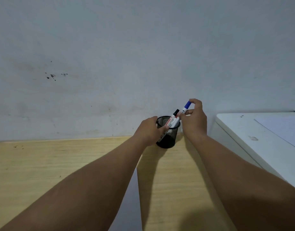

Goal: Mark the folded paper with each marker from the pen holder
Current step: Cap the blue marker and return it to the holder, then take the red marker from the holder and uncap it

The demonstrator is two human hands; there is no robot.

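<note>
A black mesh pen holder (167, 138) stands on the wooden table (43, 164) close to the wall. My left hand (149, 130) grips its left side near the rim. My right hand (194, 120) pinches a blue-capped marker (186, 107), tilted, its lower end still in the holder. A black-capped marker (174, 115) leans in the holder beside it. A grey-white paper strip (128, 205) lies on the table between my forearms, mostly hidden by them.
A pale wall with dark specks (51, 75) rises right behind the table. At the right stands a white cabinet (260, 139) with a sheet of paper (283, 127) on its top.
</note>
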